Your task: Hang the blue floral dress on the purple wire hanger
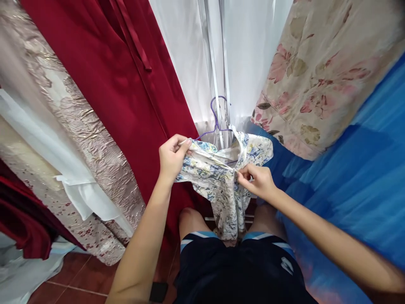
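Observation:
A white garment with a blue and yellow floral print (218, 188) hangs in front of me on a purple hanger (216, 118). It looks like a small top or dress; its lower end drops between my knees. My left hand (174, 154) pinches the garment at its left shoulder, thumb on top. Lower down, my right hand (255, 179) is closed with fingertips pinching the front edge near the neckline. Between the two hands that edge is stretched in a straight line. The right shoulder of the garment spreads out beyond my right hand.
Behind hang a dark red garment (126, 84), white cloth (180, 50) with pale ribbons, a beige floral cloth (316, 93) and a blue gown (354, 190). Textured pink fabric (95, 143) hangs at left. A dark object (158, 292) lies on the tiled floor (85, 276).

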